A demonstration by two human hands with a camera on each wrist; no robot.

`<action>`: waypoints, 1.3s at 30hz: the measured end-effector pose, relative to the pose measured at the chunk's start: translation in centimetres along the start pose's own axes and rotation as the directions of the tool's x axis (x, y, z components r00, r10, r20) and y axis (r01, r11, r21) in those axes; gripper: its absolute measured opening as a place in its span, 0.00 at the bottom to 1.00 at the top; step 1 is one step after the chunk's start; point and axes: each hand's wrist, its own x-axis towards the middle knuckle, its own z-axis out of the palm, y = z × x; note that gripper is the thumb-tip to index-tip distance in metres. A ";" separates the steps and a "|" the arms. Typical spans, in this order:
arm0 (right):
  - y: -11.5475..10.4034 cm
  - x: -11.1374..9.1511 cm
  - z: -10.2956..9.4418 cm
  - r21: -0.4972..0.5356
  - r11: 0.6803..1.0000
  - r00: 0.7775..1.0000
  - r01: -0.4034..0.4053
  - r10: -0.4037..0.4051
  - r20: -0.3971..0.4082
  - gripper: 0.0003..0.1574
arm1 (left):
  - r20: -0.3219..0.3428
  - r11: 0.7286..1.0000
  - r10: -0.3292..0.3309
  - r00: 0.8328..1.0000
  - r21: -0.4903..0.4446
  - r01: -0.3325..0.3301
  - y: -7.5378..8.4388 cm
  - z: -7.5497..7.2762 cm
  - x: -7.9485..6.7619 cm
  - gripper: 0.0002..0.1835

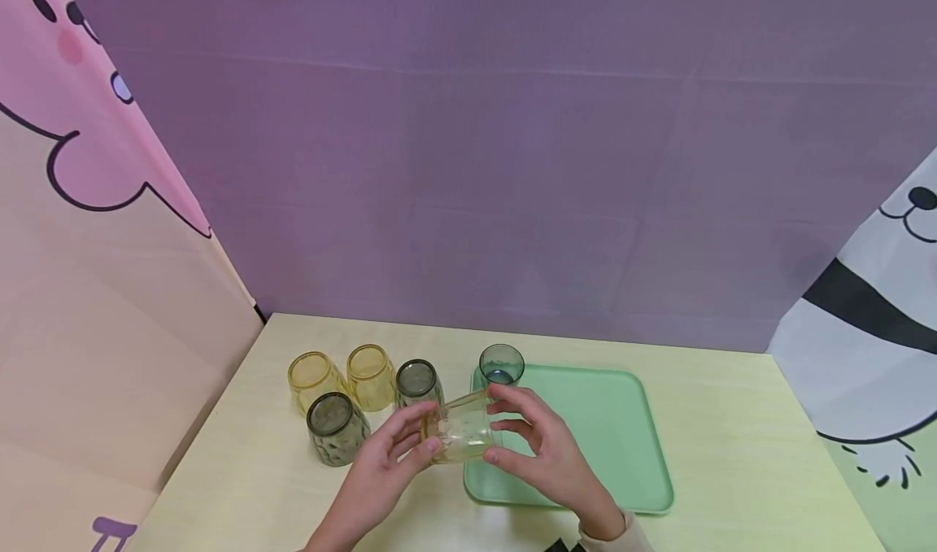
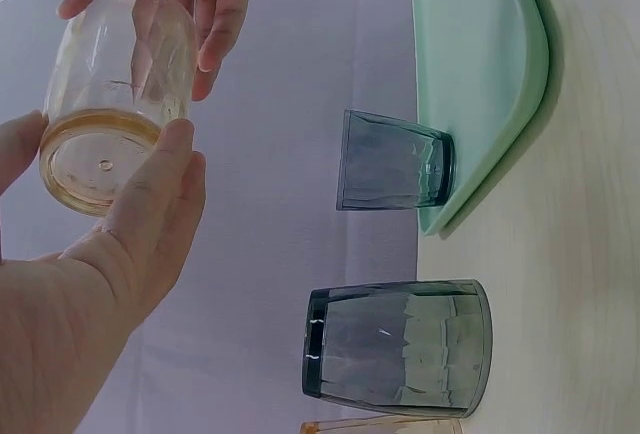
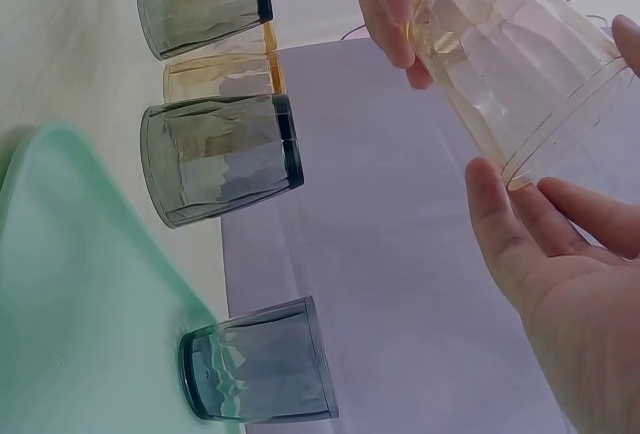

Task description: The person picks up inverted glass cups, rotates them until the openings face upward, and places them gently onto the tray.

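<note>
A pale amber glass tumbler (image 1: 459,432) is held sideways in the air between both hands, overlapping the left edge of the green tray in the head view. My left hand (image 1: 391,458) grips its thick base (image 2: 100,159) between thumb and fingers. At the other end, my right hand (image 1: 540,446) holds the rim (image 3: 570,119) with thumb and fingertips. The tumbler looks see-through, with faceted sides. Behind the hands, a blue-grey glass (image 1: 502,365) stands mouth up on the tray's far left corner.
The green tray (image 1: 607,438) lies on the pale wooden table (image 1: 732,438). Left of it, upside down, stand two amber glasses (image 1: 309,380) (image 1: 371,377) and two grey glasses (image 1: 338,430) (image 1: 419,381). A purple cloth (image 1: 512,170) hangs behind the table.
</note>
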 end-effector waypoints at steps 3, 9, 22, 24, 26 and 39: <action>0.0 0.0 0.0 0.000 1.000 1.000 0.005 -0.005 -0.002 0.43 | 0.000 1.000 -0.009 1.000 0.001 0.009 0.1 0.0 0.0 0.26; -0.2 0.0 0.0 0.001 1.000 1.000 0.001 -0.001 -0.012 0.43 | 0.042 1.000 -0.027 0.999 -0.011 0.027 0.3 -0.1 0.0 0.26; -0.5 -0.2 -0.3 -0.072 0.997 0.999 0.015 -0.019 -0.045 0.43 | -0.019 0.988 0.015 1.000 0.153 -0.012 0.3 -0.9 -0.3 0.23; -0.5 -0.2 -0.4 -0.104 0.995 0.998 0.014 -0.020 -0.055 0.44 | -0.054 0.980 0.017 0.998 0.199 -0.005 0.3 -1.0 -0.4 0.22; -0.6 -0.2 -0.6 -0.136 0.991 0.998 0.016 -0.025 -0.063 0.45 | -0.084 0.973 0.013 0.996 0.229 0.007 0.4 -1.2 -0.4 0.21; -0.8 -0.1 -1.8 -0.325 0.946 0.995 0.006 -0.037 -0.090 0.45 | -0.158 0.782 0.163 0.974 0.622 -0.030 1.1 -2.3 -0.5 0.23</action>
